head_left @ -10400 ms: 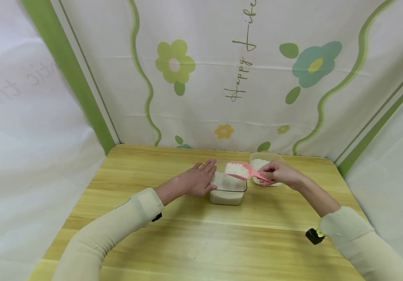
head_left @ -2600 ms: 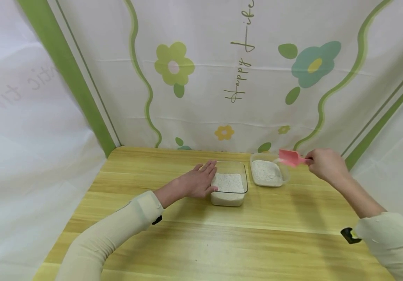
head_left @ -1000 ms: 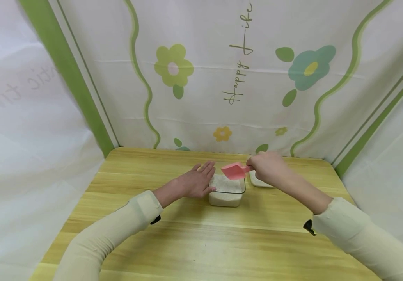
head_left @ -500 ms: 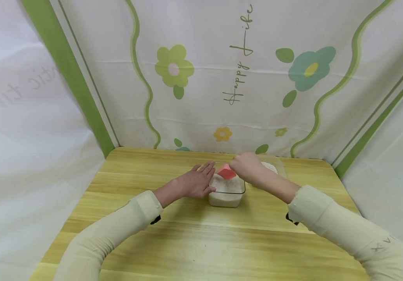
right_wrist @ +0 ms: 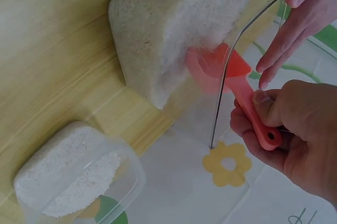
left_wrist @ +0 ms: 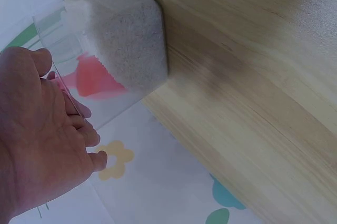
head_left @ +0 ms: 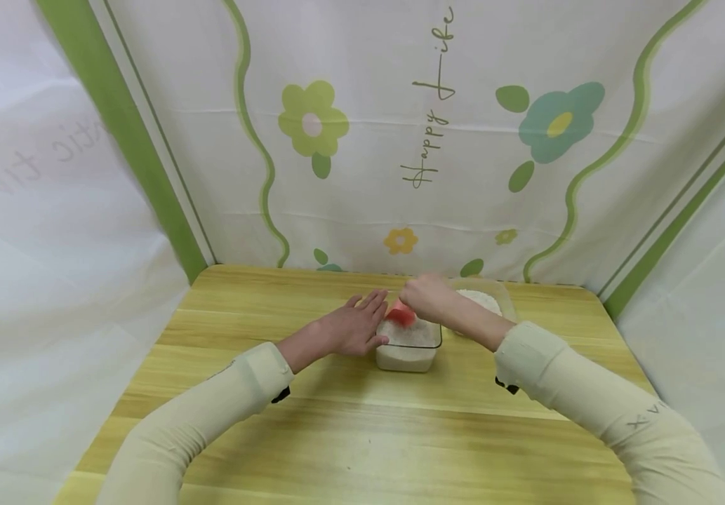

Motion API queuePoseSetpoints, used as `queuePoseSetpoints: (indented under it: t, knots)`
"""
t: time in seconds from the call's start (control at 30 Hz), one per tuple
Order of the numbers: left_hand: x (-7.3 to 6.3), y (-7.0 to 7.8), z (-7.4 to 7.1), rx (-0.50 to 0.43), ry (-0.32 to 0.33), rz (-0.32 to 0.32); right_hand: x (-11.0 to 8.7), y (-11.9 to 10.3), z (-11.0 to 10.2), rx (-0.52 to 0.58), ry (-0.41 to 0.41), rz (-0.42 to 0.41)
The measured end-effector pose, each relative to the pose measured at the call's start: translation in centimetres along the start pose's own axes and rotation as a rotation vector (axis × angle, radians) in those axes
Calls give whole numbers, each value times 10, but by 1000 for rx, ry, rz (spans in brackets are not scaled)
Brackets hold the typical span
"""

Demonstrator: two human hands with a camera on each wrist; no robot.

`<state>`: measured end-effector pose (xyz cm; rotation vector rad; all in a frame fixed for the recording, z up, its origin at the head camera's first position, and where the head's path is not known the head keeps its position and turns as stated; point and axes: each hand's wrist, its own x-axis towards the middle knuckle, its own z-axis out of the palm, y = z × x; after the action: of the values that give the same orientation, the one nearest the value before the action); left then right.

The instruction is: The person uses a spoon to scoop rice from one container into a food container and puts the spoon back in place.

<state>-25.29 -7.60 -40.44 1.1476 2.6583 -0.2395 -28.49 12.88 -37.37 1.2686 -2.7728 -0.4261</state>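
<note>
A clear, dark-rimmed container (head_left: 406, 360) on the table holds pale grainy material (right_wrist: 152, 34). My left hand (head_left: 354, 328) rests against its left side with fingers fairly straight; in the left wrist view the fingers lie along the rim. Within the container's mouth is a pink scoop (right_wrist: 241, 88), its blade dipped at the grains' surface. The scoop's handle is gripped between thumb and fingers of my right hand (head_left: 430, 298), which is above the rim. What the blade carries cannot be made out. Close by on the right, partly behind my right forearm, stands a translucent plastic tub (right_wrist: 138, 174) with white grains.
The wooden table (head_left: 349, 435) has a few tiny specks near its front. A printed white curtain (head_left: 362, 161) hangs just behind the table's back edge, with further white sheets on both sides.
Over the last second the right hand has moved left and tilted the scoop down into the container. Earlier it was at the tub's right side. The left hand has stayed in place.
</note>
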Motion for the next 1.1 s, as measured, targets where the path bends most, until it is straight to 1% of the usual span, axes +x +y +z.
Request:
queuePoseSetpoints:
  t: [0.1,0.2,0.27,0.4,0.5,0.63,0.83,1.1]
  knots:
    - [-1,0,-1,10,-4,-2,0,3,0,111,-55,8]
    - [-1,0,-2,16,0,-7,-3,6,0,205,-77,6]
    - [-1,0,-2,22,-4,-13,-4,8,0,254,-77,-10]
    - [0,1,-2,28,-9,-23,-7,13,1,326,-53,-68]
    - [0,1,-2,29,-13,-25,-10,16,0,380,-51,-116]
    - [1,2,-1,21,-16,-26,-14,20,0,472,-102,-132]
    - [1,2,0,21,-16,-31,-22,25,2,611,-178,-60]
    - [1,2,-1,35,-11,-28,-33,33,5,834,-258,78]
